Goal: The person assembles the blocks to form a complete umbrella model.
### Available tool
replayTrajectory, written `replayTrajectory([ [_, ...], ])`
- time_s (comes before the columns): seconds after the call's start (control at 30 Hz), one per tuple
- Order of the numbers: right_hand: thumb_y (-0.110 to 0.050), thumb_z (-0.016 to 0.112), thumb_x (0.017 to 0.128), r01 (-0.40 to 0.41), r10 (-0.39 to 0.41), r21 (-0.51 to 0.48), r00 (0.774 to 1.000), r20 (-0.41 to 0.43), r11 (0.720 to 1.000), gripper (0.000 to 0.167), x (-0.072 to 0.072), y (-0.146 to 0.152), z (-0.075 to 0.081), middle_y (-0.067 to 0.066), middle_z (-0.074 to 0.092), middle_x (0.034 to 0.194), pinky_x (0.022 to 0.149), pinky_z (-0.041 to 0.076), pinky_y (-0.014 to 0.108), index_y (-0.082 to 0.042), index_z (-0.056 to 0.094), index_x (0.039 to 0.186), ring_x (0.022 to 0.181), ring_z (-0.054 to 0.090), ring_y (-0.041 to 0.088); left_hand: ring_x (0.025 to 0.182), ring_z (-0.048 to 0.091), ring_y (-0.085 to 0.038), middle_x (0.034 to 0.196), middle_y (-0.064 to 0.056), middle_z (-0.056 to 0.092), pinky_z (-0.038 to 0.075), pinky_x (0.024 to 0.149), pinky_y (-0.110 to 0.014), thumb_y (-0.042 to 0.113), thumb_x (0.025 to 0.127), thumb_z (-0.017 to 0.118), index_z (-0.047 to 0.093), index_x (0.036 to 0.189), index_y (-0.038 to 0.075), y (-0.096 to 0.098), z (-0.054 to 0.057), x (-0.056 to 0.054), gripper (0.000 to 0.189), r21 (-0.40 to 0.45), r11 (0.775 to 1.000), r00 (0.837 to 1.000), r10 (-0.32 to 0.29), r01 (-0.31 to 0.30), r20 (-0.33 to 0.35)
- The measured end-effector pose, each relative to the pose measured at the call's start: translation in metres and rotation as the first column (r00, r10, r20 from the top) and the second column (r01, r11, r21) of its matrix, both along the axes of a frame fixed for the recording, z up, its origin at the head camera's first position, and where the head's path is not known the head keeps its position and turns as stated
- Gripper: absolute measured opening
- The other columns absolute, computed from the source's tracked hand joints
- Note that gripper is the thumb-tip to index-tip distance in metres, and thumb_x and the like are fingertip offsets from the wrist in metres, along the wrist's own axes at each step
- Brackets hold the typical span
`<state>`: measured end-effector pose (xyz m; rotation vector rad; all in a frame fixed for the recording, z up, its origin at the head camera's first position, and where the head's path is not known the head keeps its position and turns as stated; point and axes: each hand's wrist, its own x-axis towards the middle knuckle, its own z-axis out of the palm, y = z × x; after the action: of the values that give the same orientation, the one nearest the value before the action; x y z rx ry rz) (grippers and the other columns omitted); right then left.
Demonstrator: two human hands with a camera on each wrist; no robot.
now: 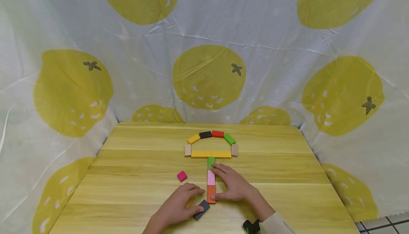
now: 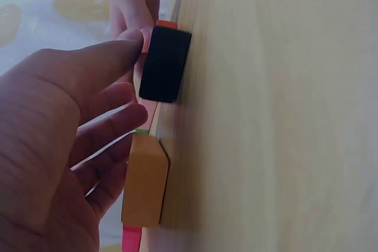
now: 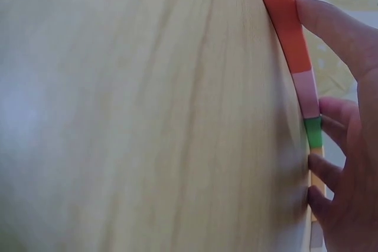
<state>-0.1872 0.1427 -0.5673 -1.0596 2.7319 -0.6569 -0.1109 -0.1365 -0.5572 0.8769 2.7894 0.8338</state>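
In the head view, my left hand (image 1: 179, 203) rests its thumb on a dark grey block (image 1: 203, 212), which lies askew; the other fingers reach loosely forward. An orange-yellow block (image 2: 144, 181) lies beside those fingers in the left wrist view, mostly hidden from above. My right hand (image 1: 236, 186) spans a straight column, thumb at the orange-red block (image 1: 211, 194), index fingertip near the green block (image 1: 211, 162). Between these two sits a pink block (image 1: 211, 178). The column runs up to the middle of two yellow bars (image 1: 201, 154) laid end to end.
Above the bars, an arch holds two beige blocks (image 1: 234, 150), a yellow block (image 1: 193, 139), a black block (image 1: 205, 134), a red block (image 1: 218, 134) and another green block (image 1: 229, 139). A magenta block (image 1: 182, 176) lies left of the column on the wooden table (image 1: 134, 177).
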Motion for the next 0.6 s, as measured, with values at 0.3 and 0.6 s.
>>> replayTrajectory([
  [0.3,-0.079,0.064,0.083,0.004,-0.004,-0.002,1.0,0.026,1.0,0.1,-0.0014,-0.001,-0.0012,-0.004,0.028,0.17,0.12,0.034,0.06,-0.024,0.035,0.162,0.157,0.027,0.03,0.114,0.058,-0.01,0.12,0.013,0.066,0.051,0.103,-0.042,0.053,0.097,0.066,0.072,0.126,0.027,0.0025,-0.0002,0.0023,0.039,-0.014,1.0,1.0,-0.017,0.017,-0.003],
  [0.6,-0.077,0.065,0.084,0.006,-0.006,-0.004,1.0,0.023,1.0,0.1,-0.001,-0.0006,-0.0019,-0.004,0.028,0.17,0.121,0.034,0.06,-0.024,0.035,0.162,0.157,0.027,0.031,0.104,0.055,-0.004,0.108,0.018,0.067,0.051,0.092,-0.034,0.05,0.098,0.066,0.075,0.121,0.027,0.0004,-0.0002,0.0005,0.034,0.0,1.0,1.0,-0.022,0.022,-0.005],
])
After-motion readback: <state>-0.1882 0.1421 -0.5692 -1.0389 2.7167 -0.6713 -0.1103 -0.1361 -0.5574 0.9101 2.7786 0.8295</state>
